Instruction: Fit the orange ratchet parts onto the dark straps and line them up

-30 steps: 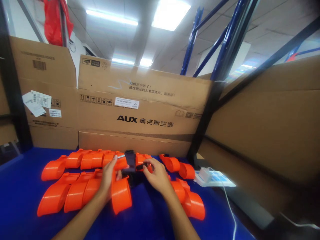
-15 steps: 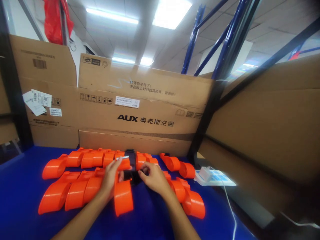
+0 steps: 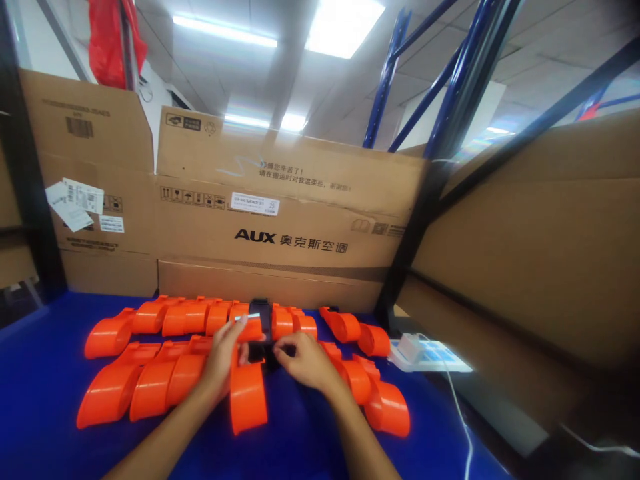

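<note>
My left hand point(image 3: 223, 353) is closed around an orange plastic tape dispenser point(image 3: 249, 399) with a pale toothed blade along its upper edge and a broad curved band hanging below. My right hand point(image 3: 300, 360) has its thumb and forefinger pinched together beside a dark piece point(image 3: 269, 357) at the dispenser's right side. Whatever lies between those right fingertips is too small and dark to make out. Behind both hands stands a black object point(image 3: 261, 313), partly covered by the left hand and the held dispenser.
More orange dispensers line the blue table point(image 3: 40, 373) in two rows, such as one at front left point(image 3: 109, 395) and one at front right point(image 3: 387, 408). A cardboard wall point(image 3: 210, 267) closes the back. At right lie a white power strip point(image 3: 435, 357) and its cable point(image 3: 461, 413).
My right hand has shifted slightly left, and its fingertips are pinched closer together by the dark piece. The held dispenser has tilted a little; the left hand has barely moved.
</note>
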### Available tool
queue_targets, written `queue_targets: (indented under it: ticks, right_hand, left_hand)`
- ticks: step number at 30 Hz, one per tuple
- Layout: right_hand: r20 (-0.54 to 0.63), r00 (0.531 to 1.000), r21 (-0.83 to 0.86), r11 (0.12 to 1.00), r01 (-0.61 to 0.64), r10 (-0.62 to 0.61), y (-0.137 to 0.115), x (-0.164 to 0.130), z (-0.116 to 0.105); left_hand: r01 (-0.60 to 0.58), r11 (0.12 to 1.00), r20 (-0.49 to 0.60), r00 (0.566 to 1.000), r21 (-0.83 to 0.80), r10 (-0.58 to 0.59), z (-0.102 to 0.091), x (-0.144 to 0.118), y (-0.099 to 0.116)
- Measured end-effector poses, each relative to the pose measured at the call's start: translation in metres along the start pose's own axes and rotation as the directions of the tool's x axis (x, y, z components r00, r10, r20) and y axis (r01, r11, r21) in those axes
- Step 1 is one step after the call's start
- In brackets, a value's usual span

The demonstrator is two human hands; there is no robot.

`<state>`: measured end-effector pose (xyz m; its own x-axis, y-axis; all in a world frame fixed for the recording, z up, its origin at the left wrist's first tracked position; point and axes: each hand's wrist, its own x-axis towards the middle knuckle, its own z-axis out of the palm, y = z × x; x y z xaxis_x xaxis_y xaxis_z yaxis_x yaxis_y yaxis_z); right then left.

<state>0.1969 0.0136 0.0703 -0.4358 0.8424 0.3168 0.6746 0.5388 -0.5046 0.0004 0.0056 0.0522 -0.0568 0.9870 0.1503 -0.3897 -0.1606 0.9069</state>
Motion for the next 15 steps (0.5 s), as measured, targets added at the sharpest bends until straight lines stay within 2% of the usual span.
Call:
queue_targets:
  ticks: [9,15]
  right_hand:
    - [0.028,0.999,-0.024,0.999,-0.024,0.024,-0.0013,-0.0001,-0.0017]
    - [-0.080,0.996,-0.008,0.999,-0.038,0.037,-0.0001,-0.0021,0.0002]
  left_hand:
    - [-0.014,1.000,-0.003,1.000,-0.016,0.014,0.0038,-0.0050,0.0007]
    - [-0.009,1.000,0.014,1.000,-0.026,0.010,0.0058,-0.0075,0.0042]
